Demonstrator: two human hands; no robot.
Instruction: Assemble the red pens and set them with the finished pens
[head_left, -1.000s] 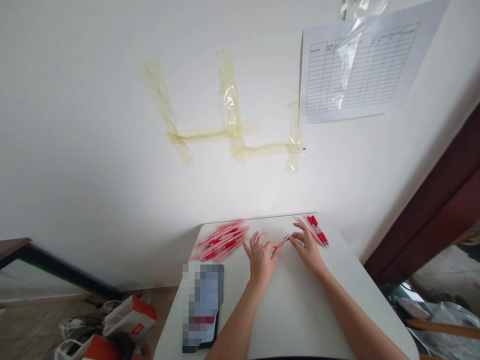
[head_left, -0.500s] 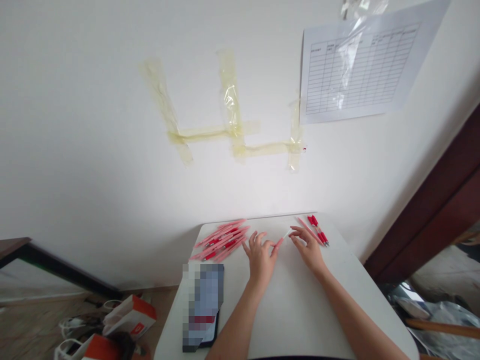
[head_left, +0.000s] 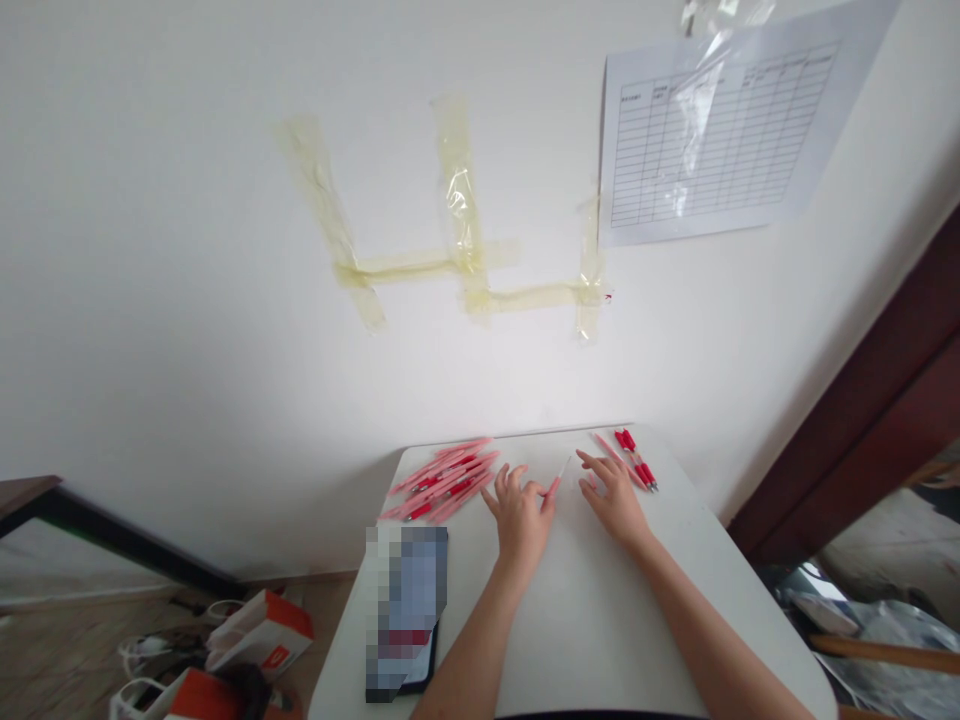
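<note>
On the white table (head_left: 592,620) my left hand (head_left: 519,518) pinches a pink pen part (head_left: 556,483) between thumb and forefinger, its pale tip pointing up and away. My right hand (head_left: 615,496) rests just right of it, fingers curled together near that tip; whether they hold anything I cannot make out. A heap of several pink and red pens (head_left: 442,478) lies left of my left hand. A few red-ended pens (head_left: 634,460) lie right of my right hand, near the far edge.
A phone (head_left: 405,610) lies at the table's left edge. The table stands against a white wall with yellowed tape strips (head_left: 461,225) and a printed table sheet (head_left: 712,135). Bags and boxes (head_left: 247,645) sit on the floor at left. A dark wooden door frame (head_left: 870,420) rises at right.
My two hands have drawn slightly apart. The pen part in my left hand has tilted more upright, and my right hand no longer touches its end.
</note>
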